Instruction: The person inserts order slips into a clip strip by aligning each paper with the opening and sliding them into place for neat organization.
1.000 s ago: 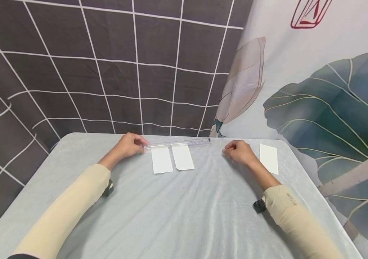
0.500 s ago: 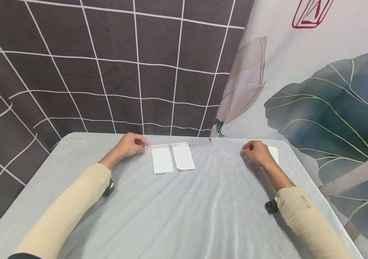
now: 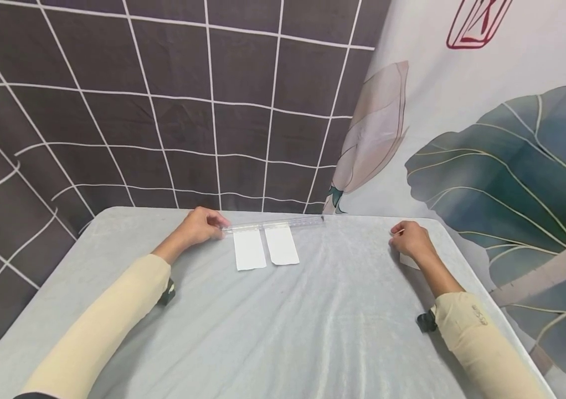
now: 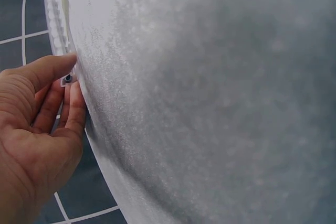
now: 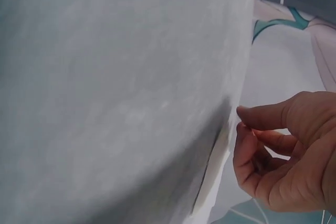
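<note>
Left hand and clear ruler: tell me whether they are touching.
Touching. In the head view the left hand sits on the near end of the clear ruler; the left wrist view shows its fingers pinching that end at the table edge.

No text, label or number can be read anywhere.

Setting: improvised indoor recording corner, not a furnished room. Small worktop (image 3: 283, 332) draped in pale grey cloth; dark grid-patterned sheet (image 3: 163, 111) and leaf-print fabric backdrop (image 3: 487, 138) hang directly behind it as walls.
</note>
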The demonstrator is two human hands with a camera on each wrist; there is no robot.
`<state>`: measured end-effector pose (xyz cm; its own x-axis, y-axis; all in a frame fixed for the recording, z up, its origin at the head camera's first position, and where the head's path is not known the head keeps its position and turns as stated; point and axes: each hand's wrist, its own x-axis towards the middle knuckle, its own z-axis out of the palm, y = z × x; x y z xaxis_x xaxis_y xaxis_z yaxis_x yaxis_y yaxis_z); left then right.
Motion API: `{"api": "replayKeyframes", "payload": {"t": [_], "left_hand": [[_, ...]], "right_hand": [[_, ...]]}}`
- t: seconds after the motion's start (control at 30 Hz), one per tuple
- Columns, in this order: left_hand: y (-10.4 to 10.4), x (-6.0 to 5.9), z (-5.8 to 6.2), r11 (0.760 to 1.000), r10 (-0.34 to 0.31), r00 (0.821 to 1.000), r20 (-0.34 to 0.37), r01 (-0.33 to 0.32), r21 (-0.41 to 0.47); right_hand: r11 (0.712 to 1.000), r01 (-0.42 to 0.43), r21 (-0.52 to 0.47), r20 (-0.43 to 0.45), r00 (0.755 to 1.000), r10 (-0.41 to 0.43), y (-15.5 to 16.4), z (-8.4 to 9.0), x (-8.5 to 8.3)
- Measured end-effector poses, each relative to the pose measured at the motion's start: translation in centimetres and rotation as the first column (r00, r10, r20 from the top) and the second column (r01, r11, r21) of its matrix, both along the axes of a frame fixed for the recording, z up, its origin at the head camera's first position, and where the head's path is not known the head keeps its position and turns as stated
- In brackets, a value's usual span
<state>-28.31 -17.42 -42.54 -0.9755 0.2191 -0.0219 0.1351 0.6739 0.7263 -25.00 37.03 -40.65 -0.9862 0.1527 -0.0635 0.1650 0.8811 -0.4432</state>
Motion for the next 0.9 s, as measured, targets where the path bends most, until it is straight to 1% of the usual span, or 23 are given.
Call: {"api": "replayKeyframes", "payload": {"t": [0.13, 0.23, 0.4, 0.5, 0.6, 0.67, 0.77, 0.9], "left_hand": [[-0.1, 0.1, 0.0, 1.0, -0.004, 1.0, 0.002, 0.004, 0.002], [-0.2, 0.0, 0.1, 1.0, -0.003, 1.0, 0.006, 0.003, 0.008], [-0.1, -0.1, 0.2, 1.0, -0.006, 1.0, 0.01, 0.005, 0.016], [0.0, -0.2, 0.2, 1.0, -0.005, 1.0, 0.008, 0.005, 0.017], [0.0, -0.2, 0.2, 1.0, -0.006, 1.0, 0.0, 0.006, 0.02], [0.0, -0.3, 0.2, 1.0, -0.012, 1.0, -0.003, 0.012, 0.021], [0.0, -0.4, 0.0, 0.999, -0.026, 1.0, -0.004, 0.026, 0.021], [0.0, -0.4, -0.1, 0.999, -0.031, 1.0, 0.001, 0.031, 0.015]], "right_hand": [[0.999, 0.027, 0.033, 0.002, 1.0, -0.028, 0.7, -0.2, 0.2], [0.998, 0.052, 0.04, 0.012, 0.999, -0.053, 1.1, -0.3, 0.3], [0.991, 0.107, 0.076, 0.047, 0.993, -0.111, 1.8, -0.2, 0.8], [0.981, 0.173, 0.084, 0.072, 0.981, -0.179, 2.0, -0.2, 1.0], [0.966, 0.241, 0.091, 0.098, 0.963, -0.25, 2.2, 0.0, 1.0], [0.956, 0.27, 0.114, 0.125, 0.951, -0.284, 2.4, 0.1, 1.1], [0.947, 0.286, 0.146, 0.167, 0.937, -0.308, 3.0, 0.1, 1.1], [0.949, 0.275, 0.158, 0.224, 0.926, -0.305, 3.8, 0.0, 1.1]]}}
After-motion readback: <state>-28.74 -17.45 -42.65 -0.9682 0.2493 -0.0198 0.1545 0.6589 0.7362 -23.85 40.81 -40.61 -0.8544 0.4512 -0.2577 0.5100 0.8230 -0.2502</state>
